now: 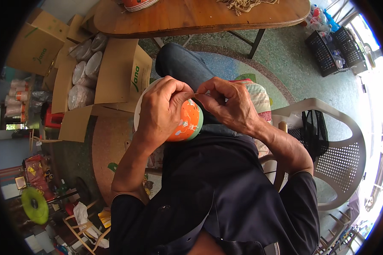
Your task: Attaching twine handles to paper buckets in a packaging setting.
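An orange paper tub point(187, 123) with pale printed figures and a green rim lies on its side on my lap. My left hand point(161, 111) is closed in a pinch, its back and wrist covering much of the tub. Thumb and fingers of my right hand point(230, 102) are also pinched, just right of the tub's upper edge. The two sets of fingertips nearly meet, with a sliver of something thin between them, too small to make out.
A wooden table point(200, 21) stands ahead, bearing a heap of beige cord point(244, 5) and an orange tub point(138, 3). At left, an opened carton point(119, 76) holds wrapped white tubs point(81, 97). A plastic chair point(344, 157) and black crates point(327, 51) are at right.
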`<move>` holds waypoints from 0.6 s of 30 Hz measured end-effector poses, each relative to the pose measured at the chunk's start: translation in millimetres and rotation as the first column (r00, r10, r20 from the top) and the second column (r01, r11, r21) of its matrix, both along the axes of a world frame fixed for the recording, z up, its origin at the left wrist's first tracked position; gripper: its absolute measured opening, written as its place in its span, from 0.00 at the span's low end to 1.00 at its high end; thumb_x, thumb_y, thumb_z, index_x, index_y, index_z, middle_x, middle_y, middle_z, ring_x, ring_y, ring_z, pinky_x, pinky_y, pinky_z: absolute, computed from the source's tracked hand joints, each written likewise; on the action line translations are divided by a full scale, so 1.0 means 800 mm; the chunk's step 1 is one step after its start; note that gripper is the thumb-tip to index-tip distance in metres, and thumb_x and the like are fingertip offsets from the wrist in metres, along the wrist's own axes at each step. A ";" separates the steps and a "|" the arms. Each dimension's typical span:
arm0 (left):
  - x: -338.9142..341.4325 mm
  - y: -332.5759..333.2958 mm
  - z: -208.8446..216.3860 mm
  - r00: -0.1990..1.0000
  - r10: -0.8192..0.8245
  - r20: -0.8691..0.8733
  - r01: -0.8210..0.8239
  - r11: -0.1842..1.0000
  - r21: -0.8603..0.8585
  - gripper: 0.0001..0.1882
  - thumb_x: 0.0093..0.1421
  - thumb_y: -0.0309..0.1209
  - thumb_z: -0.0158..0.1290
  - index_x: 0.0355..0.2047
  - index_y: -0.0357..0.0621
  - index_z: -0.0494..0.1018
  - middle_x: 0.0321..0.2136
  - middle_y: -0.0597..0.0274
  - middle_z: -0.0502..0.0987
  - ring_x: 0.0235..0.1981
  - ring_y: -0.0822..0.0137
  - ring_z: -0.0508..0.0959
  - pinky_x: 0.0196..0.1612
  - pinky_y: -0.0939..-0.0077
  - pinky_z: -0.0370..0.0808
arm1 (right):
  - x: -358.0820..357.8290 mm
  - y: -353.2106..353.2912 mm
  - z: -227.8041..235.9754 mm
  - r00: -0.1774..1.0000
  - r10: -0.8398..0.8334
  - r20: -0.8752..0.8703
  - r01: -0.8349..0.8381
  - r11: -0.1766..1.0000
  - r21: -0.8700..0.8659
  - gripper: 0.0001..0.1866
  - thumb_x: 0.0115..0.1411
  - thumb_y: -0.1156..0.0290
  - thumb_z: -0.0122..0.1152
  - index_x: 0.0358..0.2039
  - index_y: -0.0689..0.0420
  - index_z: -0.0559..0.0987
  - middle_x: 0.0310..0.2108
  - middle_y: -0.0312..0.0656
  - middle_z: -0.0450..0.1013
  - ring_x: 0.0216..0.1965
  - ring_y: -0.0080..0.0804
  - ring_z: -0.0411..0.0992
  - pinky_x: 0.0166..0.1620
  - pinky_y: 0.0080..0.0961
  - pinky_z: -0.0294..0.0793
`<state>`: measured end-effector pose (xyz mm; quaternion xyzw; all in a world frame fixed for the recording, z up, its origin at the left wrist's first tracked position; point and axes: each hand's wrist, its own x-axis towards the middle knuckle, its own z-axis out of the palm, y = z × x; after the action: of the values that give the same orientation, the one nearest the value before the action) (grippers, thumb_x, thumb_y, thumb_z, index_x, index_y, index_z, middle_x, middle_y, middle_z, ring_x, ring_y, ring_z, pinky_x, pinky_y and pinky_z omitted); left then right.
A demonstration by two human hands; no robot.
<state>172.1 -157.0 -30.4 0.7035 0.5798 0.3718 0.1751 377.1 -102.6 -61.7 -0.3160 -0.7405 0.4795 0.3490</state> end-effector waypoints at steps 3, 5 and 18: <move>-0.009 0.001 0.005 0.998 -0.065 0.016 0.067 0.992 -0.104 0.06 0.69 0.29 0.59 0.37 0.37 0.79 0.30 0.61 0.80 0.36 0.67 0.81 0.41 0.69 0.77 | 0.001 0.002 0.004 1.000 0.000 0.008 0.000 1.000 -0.024 0.05 0.65 0.73 0.68 0.39 0.60 0.81 0.18 0.27 0.66 0.22 0.12 0.62 0.26 0.19 0.63; -0.012 0.000 0.007 0.899 -0.104 0.426 0.262 0.907 -0.330 0.09 0.71 0.31 0.58 0.38 0.36 0.78 0.30 0.65 0.79 0.34 0.73 0.78 0.40 0.73 0.76 | 0.000 0.002 0.006 1.000 0.008 0.015 -0.008 0.999 -0.047 0.05 0.65 0.73 0.67 0.40 0.59 0.81 0.19 0.27 0.67 0.23 0.12 0.62 0.26 0.19 0.63; -0.019 0.001 -0.011 0.688 0.125 0.714 0.258 0.878 -0.402 0.10 0.69 0.32 0.61 0.39 0.36 0.81 0.31 0.67 0.82 0.31 0.81 0.76 0.37 0.85 0.73 | 0.004 -0.001 0.008 0.998 0.061 -0.001 -0.061 0.996 -0.062 0.09 0.63 0.71 0.71 0.43 0.59 0.84 0.18 0.24 0.62 0.22 0.10 0.57 0.26 0.17 0.57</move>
<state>157.2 -156.0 -39.0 0.4562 0.5091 0.4580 0.5683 380.4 -103.4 -55.4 -0.3043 -0.7347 0.5126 0.3240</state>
